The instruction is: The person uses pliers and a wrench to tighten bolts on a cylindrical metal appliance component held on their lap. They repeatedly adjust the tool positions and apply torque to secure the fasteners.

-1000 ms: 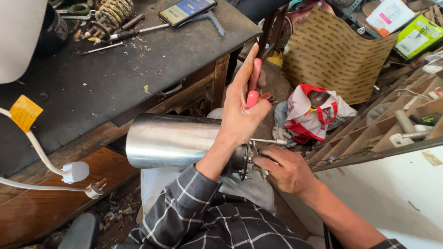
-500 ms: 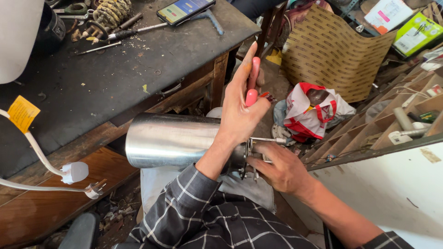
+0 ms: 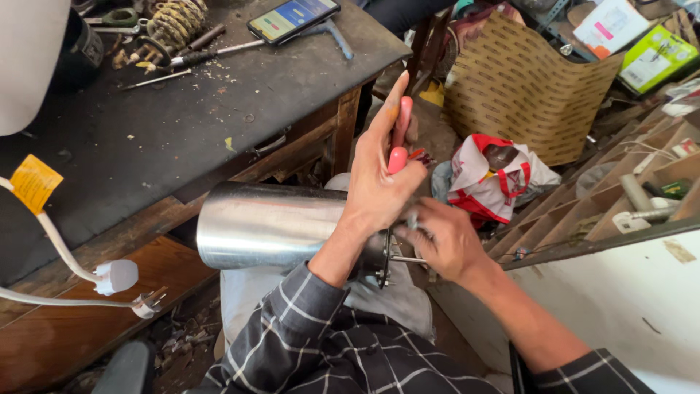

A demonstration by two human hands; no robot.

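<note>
Left hand (image 3: 379,182) unmoved on pink-handled screwdriver (image 3: 399,142), right hand (image 3: 441,237) shifted toward steel cylinder (image 3: 270,226)

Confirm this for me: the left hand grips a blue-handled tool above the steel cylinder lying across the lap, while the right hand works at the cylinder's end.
Not quite. The head view shows the tool's handle is pink, not blue. The rest stands: the left hand grips it above the steel cylinder lying across the lap, and the right hand works at the cylinder's end.
</note>
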